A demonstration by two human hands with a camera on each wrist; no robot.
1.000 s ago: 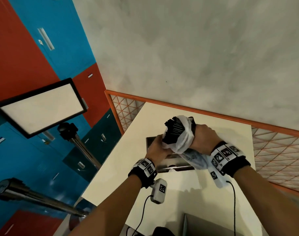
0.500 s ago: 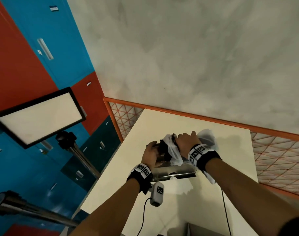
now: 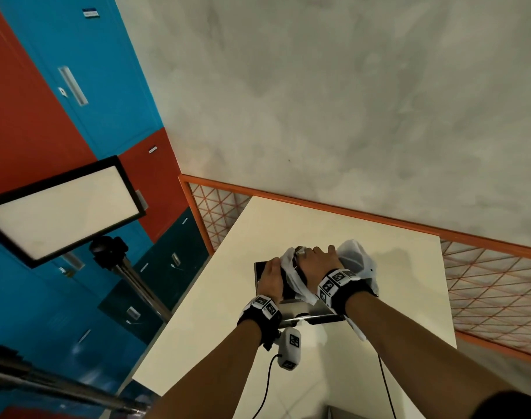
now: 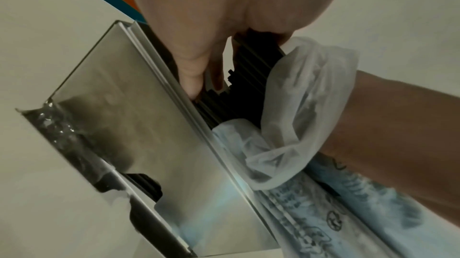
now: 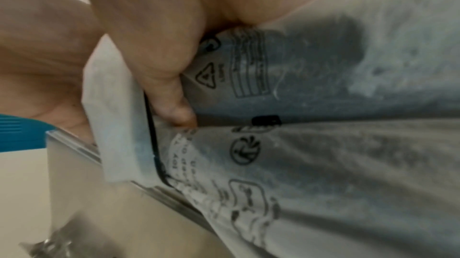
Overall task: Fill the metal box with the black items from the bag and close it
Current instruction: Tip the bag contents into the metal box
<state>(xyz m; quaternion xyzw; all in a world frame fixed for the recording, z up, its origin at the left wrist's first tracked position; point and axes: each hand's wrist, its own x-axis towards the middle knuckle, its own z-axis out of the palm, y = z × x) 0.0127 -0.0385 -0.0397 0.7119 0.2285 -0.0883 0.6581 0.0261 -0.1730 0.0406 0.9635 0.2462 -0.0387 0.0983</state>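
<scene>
Since a second ago, the bag (image 3: 353,261) and its bundle of black items (image 4: 251,77) are no longer being held up above the metal box (image 3: 315,316); both hands are now lying low, right at the box's open top, and the camera is sitting closer over them.

The metal box is standing on the pale surface (image 3: 394,297), and everything else is sitting tight against it. The right hand (image 3: 317,263) is lying over the box, fingers curled round the bag with the black items inside it. The left hand (image 3: 270,281) is working at the box's left wall, its thumb (image 4: 191,77) reaching down inside the rim and its fingers curling onto the end of the black bundle. The black items are long ribbed strips, and in the left wrist view their long axis is running along the box's length, with the exposed end toward the left hand and the rest sheathed in the bag toward the right. So the coming move, as I judge it, is turning on sliding the bag back off toward the right while the left hand is pinning the strips down in the box.

How deep the strips are sitting in the box is hidden by the hands and plastic. The lid is hard to make out, and the right wrist view is showing mostly printed plastic, blurred.
</scene>
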